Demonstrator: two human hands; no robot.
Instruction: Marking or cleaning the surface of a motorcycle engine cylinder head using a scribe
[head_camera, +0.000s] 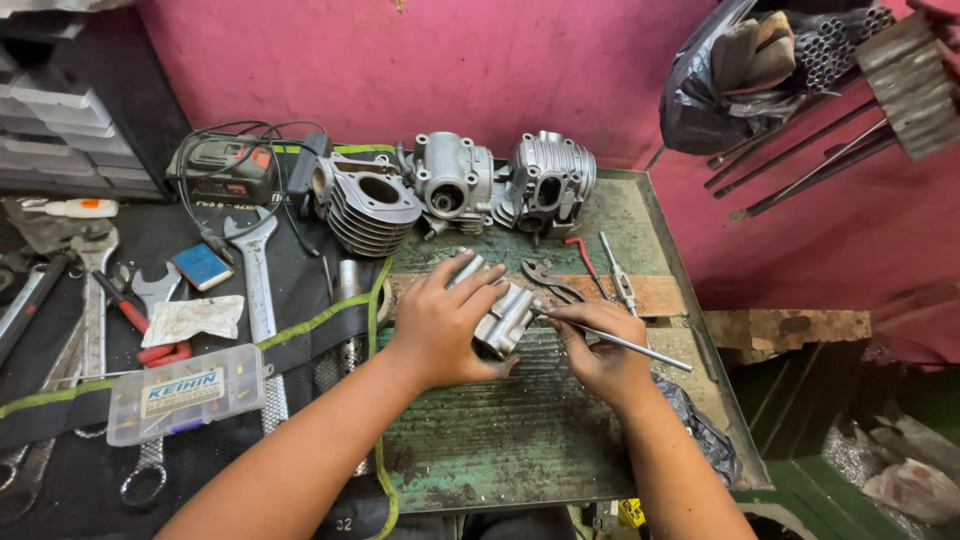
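1. The left hand (440, 325) is wrapped over a small metal engine part (503, 318). Its fingers are curled on top and the thumb is tucked down at the side, so the part is held tight.
2. The right hand (598, 352) pinches a thin metal rod (628, 346) between the thumb and the first fingers, close to the rod's near end.
3. The engine part is grey and shiny, blocky, with rounded lumps. It sits on the middle of the green metal bench (520, 440), and its long side runs up and away to the left.
4. The rod is smooth, straight and silver. Its tip touches the right side of the part, and the rest points out to the right and a little down.
5. The bench is scratched and worn (lots of paint has come off), with ridges under the hands.
6. Just behind the hands lie grey pliers (548, 280) and a tool with a red handle (580, 255).
7. Farther back stand three bigger engine pieces; the left one, a ribbed cylinder (368, 208), has thin fins all around.
8. To the left, on a black cloth (300, 345), are long flat spanners (258, 275) and a clear plastic box (185, 392) of tiny bits.
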